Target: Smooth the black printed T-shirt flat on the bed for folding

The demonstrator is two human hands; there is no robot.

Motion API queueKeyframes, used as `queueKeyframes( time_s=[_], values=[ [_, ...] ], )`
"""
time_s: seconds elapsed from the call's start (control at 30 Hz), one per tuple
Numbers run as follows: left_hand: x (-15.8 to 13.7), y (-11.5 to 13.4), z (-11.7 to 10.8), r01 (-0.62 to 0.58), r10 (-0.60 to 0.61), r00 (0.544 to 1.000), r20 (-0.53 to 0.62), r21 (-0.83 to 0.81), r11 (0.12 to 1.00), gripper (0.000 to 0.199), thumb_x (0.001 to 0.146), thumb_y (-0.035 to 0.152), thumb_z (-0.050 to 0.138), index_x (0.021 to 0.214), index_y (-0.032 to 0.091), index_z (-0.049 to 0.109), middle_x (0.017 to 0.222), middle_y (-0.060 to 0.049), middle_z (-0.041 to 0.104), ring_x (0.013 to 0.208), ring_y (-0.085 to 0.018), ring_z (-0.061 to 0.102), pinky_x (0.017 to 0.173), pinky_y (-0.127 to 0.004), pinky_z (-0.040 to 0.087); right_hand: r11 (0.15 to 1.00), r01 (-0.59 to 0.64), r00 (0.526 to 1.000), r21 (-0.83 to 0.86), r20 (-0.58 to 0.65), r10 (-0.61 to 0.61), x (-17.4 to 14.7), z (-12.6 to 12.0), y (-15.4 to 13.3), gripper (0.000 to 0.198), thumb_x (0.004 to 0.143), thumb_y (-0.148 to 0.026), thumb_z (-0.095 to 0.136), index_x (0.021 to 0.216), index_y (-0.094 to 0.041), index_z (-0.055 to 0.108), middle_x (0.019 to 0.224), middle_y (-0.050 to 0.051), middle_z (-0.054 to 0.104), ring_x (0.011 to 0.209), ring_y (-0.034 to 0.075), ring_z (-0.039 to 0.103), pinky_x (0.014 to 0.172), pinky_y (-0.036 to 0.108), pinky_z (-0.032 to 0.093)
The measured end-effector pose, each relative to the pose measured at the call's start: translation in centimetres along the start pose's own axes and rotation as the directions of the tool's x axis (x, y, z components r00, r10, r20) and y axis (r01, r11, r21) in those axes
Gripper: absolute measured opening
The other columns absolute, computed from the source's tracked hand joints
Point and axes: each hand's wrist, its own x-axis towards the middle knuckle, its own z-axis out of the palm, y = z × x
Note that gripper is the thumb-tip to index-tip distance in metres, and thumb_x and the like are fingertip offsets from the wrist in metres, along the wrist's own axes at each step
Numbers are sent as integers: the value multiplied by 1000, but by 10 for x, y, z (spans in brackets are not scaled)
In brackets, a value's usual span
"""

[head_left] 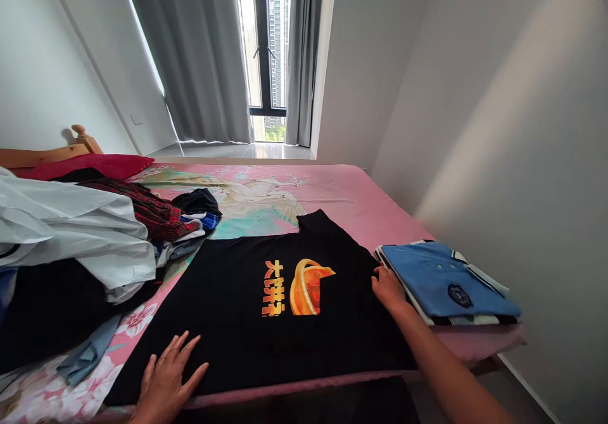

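On black tee (247, 310): L hand (166, 379) flat.

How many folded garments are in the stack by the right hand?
2 can be told: a blue shirt on top and a striped garment under it, on the bed beside the right hand. More may be hidden between them.
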Motion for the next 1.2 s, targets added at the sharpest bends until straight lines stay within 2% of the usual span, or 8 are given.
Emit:
queueKeyframes(
  time_s=[0.13,0.23,0.33,0.63,0.77,0.97,1.07,1.2],
  values=[
    [30,39,-6,-44,39,994,-97,-49,998,49,85,46,33,123,26,57,142,-4,41,137,-21,25,111,-49,16,1000,11,1000,24,-16,-11,30,-14,-6,29,89,-27,37,108,-17,57,104,9,64,97,20,60,82,28,42],
    [50,73,0,32,-38,992,-120,-50,998,51,86,43,32,127,22,53,144,-8,38,137,-23,24,111,-52,11,1000,6,1000,23,13,-6,57,-16,-13,29,89,-26,37,105,-18,59,101,8,66,92,19,61,77,26,43],
    [57,91,13,97,-99,986,-137,-16,995,54,84,41,35,130,18,50,145,-10,37,136,-23,26,112,-50,6,1000,24,999,-11,36,-24,78,-10,-25,29,88,-26,40,107,-18,60,104,8,65,96,19,61,79,25,43],
    [55,87,20,79,-86,985,-152,-46,996,54,82,44,34,128,21,51,142,-8,41,134,-23,30,112,-49,8,974,3,985,-226,168,36,122,16,-50,28,81,-14,47,103,-10,65,101,18,65,98,27,62,81,34,47],
    [55,86,23,66,-73,984,-160,-50,997,56,81,48,32,128,23,51,142,-7,42,134,-22,31,113,-48,7,959,27,980,-284,197,31,137,11,-47,28,79,-9,50,102,-9,66,103,20,64,98,28,62,81,35,48],
    [53,82,27,38,-48,982,-183,-57,998,57,82,49,30,129,23,50,142,-7,42,133,-23,33,113,-48,7,934,-55,972,-353,193,131,159,-3,-37,30,75,-5,50,100,-7,66,102,22,64,98,30,62,77,39,50],
    [54,82,26,58,-67,986,-155,-64,996,56,81,49,32,129,25,50,142,-6,42,133,-23,33,113,-47,7,939,-46,978,-340,175,111,158,4,-46,29,79,-8,47,104,-6,63,99,21,64,96,29,62,77,38,49],
    [55,85,24,64,-75,987,-145,-76,995,54,81,48,35,127,24,51,141,-7,43,133,-23,33,113,-47,7,956,30,994,-293,111,3,134,28,-60,38,91,-27,34,119,-8,52,109,21,59,106,30,56,87,42,43]
  ],
)
